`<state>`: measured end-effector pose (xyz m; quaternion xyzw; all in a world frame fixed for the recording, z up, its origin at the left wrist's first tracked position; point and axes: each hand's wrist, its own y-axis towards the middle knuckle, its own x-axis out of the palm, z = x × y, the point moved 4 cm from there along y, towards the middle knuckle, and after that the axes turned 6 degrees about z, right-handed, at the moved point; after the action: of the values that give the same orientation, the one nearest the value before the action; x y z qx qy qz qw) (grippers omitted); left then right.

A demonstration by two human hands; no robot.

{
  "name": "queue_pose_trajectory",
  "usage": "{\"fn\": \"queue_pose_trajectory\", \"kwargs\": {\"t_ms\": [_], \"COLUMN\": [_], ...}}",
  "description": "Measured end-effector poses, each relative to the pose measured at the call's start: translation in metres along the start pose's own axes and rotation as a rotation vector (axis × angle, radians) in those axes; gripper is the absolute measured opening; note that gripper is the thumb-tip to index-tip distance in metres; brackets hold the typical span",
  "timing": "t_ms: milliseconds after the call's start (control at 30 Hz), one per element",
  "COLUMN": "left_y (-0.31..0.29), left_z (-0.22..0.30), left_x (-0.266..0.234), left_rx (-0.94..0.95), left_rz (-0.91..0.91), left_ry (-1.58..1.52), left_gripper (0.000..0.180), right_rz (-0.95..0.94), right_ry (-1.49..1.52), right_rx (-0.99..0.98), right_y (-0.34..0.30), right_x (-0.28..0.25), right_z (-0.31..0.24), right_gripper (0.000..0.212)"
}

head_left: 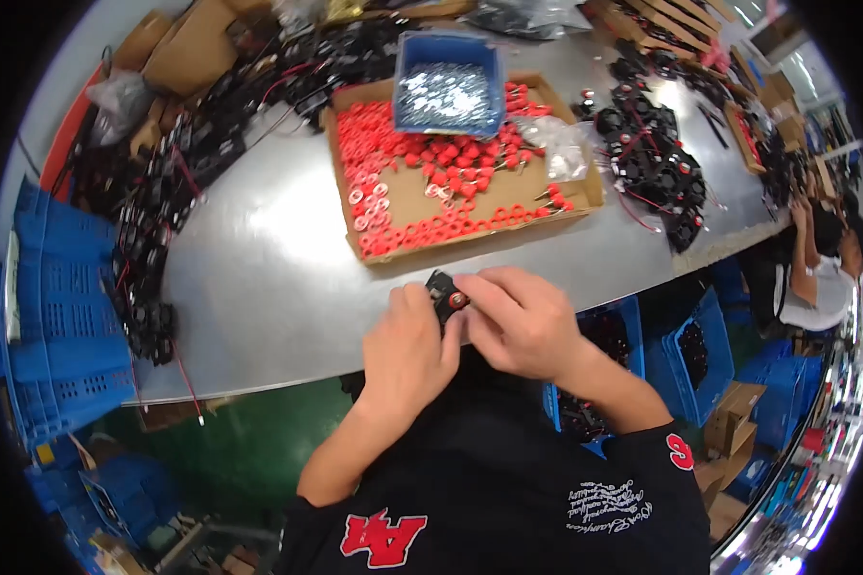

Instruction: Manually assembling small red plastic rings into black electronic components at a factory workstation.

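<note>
My left hand [408,345] is closed around a small black plastic part [441,286] held just over the table's front edge. A red ring [457,301] with a pale metal centre sits on that part. From the other side my right hand [523,321] grips the part, its thumb and fingertips bent in at the red ring. Part of the piece is hidden behind my fingers. Beyond my hands lies a shallow cardboard tray [479,244] with many red rings and red knob-like pieces. A blue bin [448,129] full of small shiny metal pieces rests on the tray's far side.
Black parts with red wires [647,153] are heaped on the metal table [278,259] at right, and more [153,259] line its left side. Blue crates [72,307] stand at left; blue bins [695,350] stand below at right. Another person [820,278] sits at far right.
</note>
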<state>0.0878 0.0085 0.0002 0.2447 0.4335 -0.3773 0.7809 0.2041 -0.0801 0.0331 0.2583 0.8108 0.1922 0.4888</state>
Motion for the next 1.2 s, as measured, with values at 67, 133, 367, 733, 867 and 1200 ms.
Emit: {"fn": "queue_pose_trajectory", "kwargs": {"t_ms": [67, 133, 367, 733, 867, 1200], "left_y": [-0.010, -0.012, -0.028, 0.025, 0.060, 0.144], "left_z": [-0.006, 0.002, 0.033, -0.114, -0.220, -0.260], "left_x": [-0.006, -0.005, 0.010, -0.058, -0.116, -0.140], "left_rx": [-0.077, -0.187, 0.133, -0.063, -0.270, 0.026], "left_rz": [0.085, -0.043, 0.181, 0.554, 0.631, 0.565], "left_ry": [-0.188, -0.364, -0.602, 0.122, 0.696, 0.871], "left_gripper": [0.045, 0.062, 0.092, 0.030, 0.028, 0.013], "right_rz": [-0.032, -0.108, 0.051, 0.640, 0.699, 0.477], "right_ry": [0.201, 0.445, 0.675, -0.560, -0.598, 0.104], "right_rx": [0.351, 0.712, 0.900, 0.584, 0.527, 0.501], "right_y": [-0.013, -0.030, -0.022, -0.002, -0.020, -0.051], "right_x": [0.007, 0.016, -0.020, -0.180, -0.158, -0.038], "right_z": [0.001, 0.009, 0.060, 0.232, 0.204, 0.070], "right_gripper": [0.054, 0.058, 0.036, 0.051, 0.052, 0.018]}}
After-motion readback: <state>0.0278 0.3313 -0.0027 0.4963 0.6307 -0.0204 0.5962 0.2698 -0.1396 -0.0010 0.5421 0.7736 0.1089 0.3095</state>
